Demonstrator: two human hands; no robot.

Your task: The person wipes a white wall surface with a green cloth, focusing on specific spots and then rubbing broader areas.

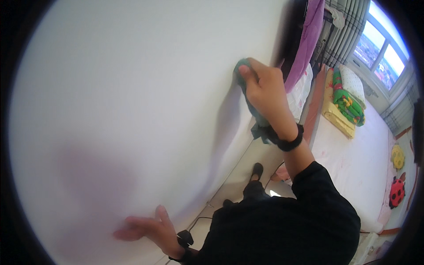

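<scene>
My right hand (265, 89) grips a dark green cloth (242, 71), its thumb pressed over the top of the fold. The cloth is against or very close to a white wall (132, 82), and its loose end hangs down below the wrist. A black band circles that wrist. Lower on the left, my left hand (150, 228) has nothing in it, with the thumb raised away from the fingers. Those fingers are near the wall; whether they touch it I cannot tell. Shadows of my head and arm fall on the wall.
Right of the wall stands a bed (347, 159) with a folded yellow blanket (338, 121), a green patterned bundle (349, 106) and a pillow (352, 84). Purple fabric (306, 43) hangs over dark furniture beside my right hand. A black cable (198, 218) runs by the wall's foot.
</scene>
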